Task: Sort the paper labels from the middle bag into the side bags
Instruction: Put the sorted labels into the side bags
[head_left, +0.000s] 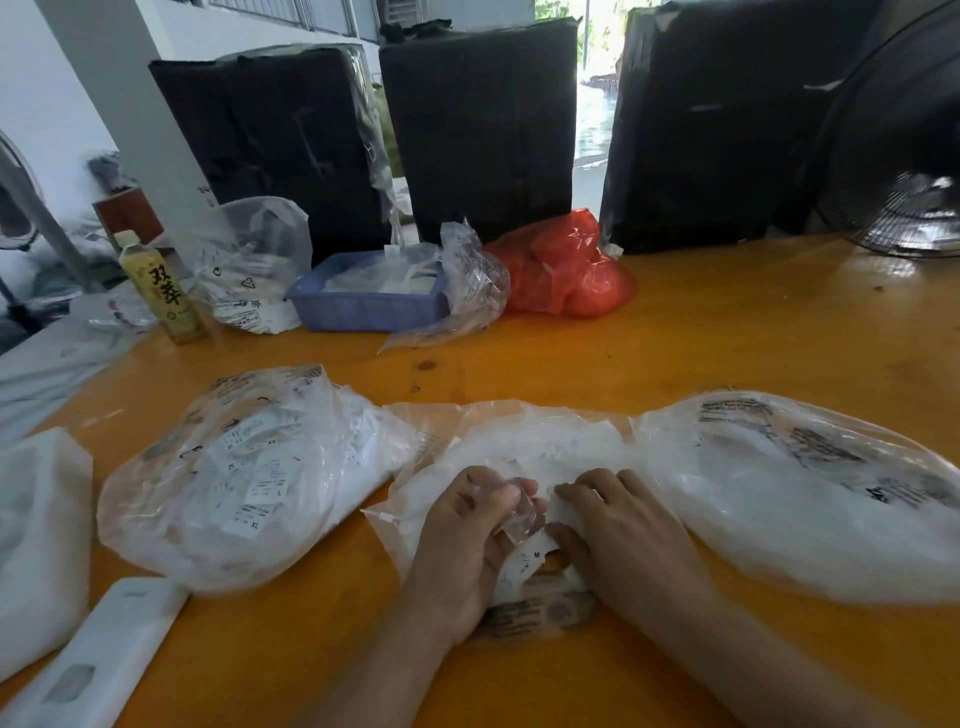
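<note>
Near the front edge of the orange tabletop (675, 332), the middle bag (519, 457) lay between two side bags. Left hand (467, 540) pinched its clear plastic; right hand (618, 525) rested with curled fingers on paper labels (530, 558) inside.

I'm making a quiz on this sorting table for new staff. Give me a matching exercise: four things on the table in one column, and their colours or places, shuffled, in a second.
Things:
1. basket
2. bottle
3. crumpled bag at the back
4. label marked M

Colour or place:
A. red
B. between the left hand and right hand, at the middle bag
C. blue, holding white items
D. yellow-labelled, near the table's left edge

Pairs: 1-C, 2-D, 3-A, 4-B
</note>
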